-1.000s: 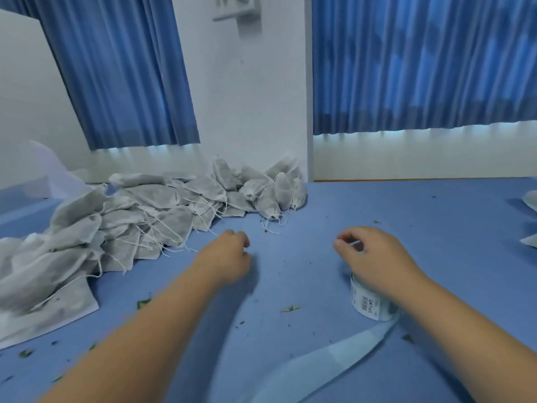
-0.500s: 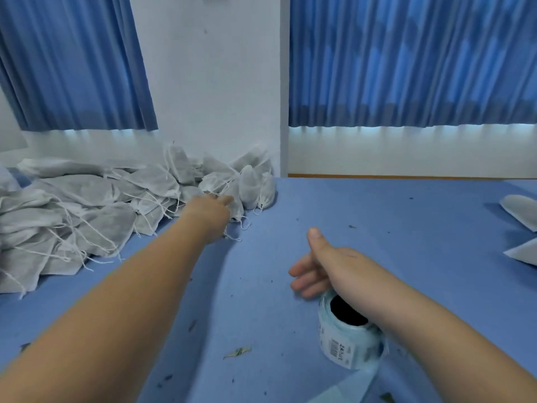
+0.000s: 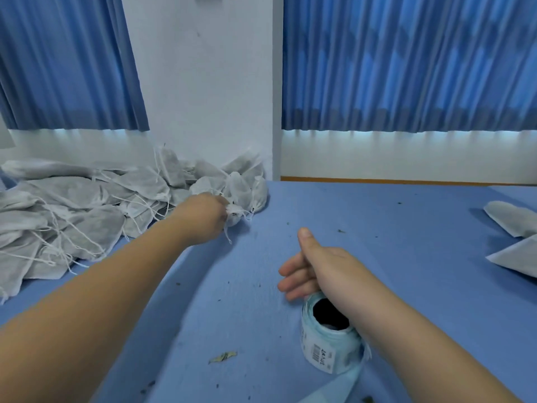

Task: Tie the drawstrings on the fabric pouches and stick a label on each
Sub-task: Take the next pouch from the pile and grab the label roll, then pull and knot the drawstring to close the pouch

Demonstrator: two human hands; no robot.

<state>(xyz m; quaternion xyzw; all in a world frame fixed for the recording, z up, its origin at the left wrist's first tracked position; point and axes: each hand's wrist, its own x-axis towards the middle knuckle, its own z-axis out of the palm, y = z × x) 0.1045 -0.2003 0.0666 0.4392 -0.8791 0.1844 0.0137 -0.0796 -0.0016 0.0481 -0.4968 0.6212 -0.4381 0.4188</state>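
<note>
The blue table fills the lower half of the frame. A big heap of grey pouches lies at middle left against the wall, white strings trailing loose, so by the look of it none of these is tied or labelled yet. Two flat pouches lie at the right edge, well apart from the heap

The left hand reaches out to the near end of the heap, just left of centre, with its fingers curled on the gathered neck of one small pouch; its drawstrings dangle below the knuckles. The right hand, lower centre, is spread loose with the thumb up and holds nothing; its wrist hangs over the label roll, which stands on end at lower right with a strip of backing paper running off the bottom edge

I judge the step in hand to be fetching the next pouch. The next move calls for drawing it clear of its neighbours' strings into the bare middle of the table, where the free hand can take one string end for the knot. A leaf scrap lies at bottom centre
</note>
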